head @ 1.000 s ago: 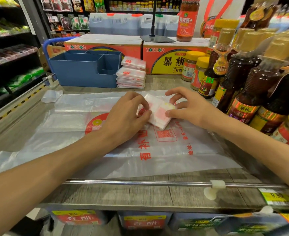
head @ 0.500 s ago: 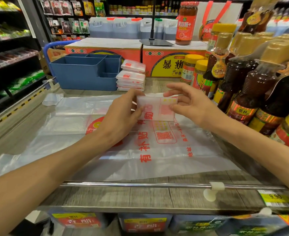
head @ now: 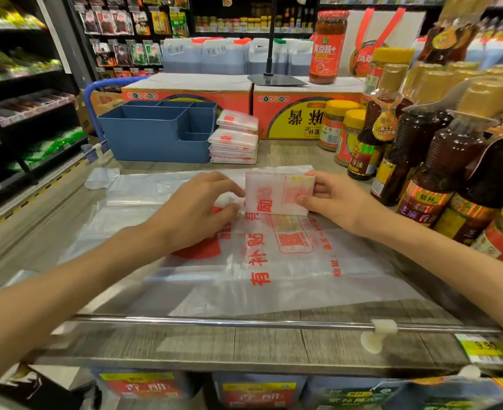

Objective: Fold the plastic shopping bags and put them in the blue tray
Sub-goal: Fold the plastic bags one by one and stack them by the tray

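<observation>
Now folded bag (head: 277, 195) lifted upright off tabletop, right hand (head: 333, 199) pinching it, left hand (head: 197, 214) relaxed beside; fold done, blue tray (head: 155, 137) ahead-left next.

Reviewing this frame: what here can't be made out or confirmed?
- Blue tray, head view: its near wall hides the compartment floors, so contents unknown.
- Left hand: motion-blurred; whether its fingertips touch the folded bag is unclear.
- Stack of folded bags: layers too thin to count.
</observation>
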